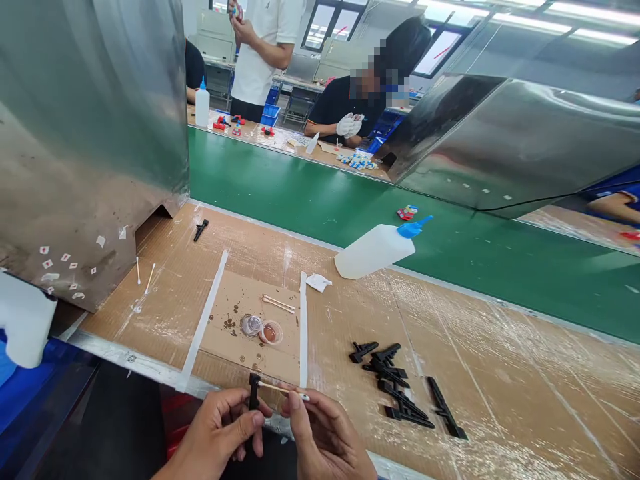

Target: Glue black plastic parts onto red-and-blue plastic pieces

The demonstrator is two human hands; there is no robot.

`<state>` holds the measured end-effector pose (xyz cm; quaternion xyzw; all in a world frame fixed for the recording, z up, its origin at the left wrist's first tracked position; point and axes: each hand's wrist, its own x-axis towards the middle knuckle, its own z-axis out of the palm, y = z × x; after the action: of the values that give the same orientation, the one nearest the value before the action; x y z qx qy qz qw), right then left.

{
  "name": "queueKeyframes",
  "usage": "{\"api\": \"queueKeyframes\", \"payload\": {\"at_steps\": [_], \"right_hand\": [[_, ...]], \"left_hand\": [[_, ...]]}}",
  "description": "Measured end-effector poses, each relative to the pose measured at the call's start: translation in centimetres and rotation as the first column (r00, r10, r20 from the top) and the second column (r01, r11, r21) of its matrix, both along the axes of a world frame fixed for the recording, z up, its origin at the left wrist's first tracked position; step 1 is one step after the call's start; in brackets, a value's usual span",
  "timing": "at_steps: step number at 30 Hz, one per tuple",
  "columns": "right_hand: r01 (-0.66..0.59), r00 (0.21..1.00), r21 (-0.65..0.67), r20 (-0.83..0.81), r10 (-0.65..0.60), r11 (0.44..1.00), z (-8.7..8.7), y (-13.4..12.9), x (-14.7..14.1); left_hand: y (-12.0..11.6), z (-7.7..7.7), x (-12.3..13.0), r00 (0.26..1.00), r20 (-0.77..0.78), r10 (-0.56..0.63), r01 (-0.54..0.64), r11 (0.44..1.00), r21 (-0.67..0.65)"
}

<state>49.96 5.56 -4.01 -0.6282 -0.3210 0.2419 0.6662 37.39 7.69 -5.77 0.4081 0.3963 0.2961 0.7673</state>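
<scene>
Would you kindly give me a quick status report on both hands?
Left hand pinching small black plastic part. Right hand holding wooden cotton swab, tip against part. Loose black plastic parts lie right, clear of both.

The black part (254, 391) pinched by the left hand (220, 433) looks like matt plastic. The swab (280, 389) in the right hand (325, 440) has a thin wooden stick and a soft white tip. The table (500, 373) is brown cardboard under shiny clear tape. The pile of black parts (395, 387) is dull plastic too. The squeeze bottle (375, 250) is cloudy white plastic with a blue cap. The belt (300, 193) is smooth green and matt. The hood (90, 133) is dull grey metal, stained low down.
</scene>
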Motion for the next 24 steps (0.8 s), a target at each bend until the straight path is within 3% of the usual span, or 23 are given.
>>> {"api": "queueKeyframes", "payload": {"at_steps": [24], "right_hand": [[-0.064,0.995,0.041,0.077,0.061,0.997,-1.4,-0.3,0.5]], "left_hand": [[0.0,-0.2,0.0,1.0,0.015,-0.012,0.012,0.999,0.03]]}}
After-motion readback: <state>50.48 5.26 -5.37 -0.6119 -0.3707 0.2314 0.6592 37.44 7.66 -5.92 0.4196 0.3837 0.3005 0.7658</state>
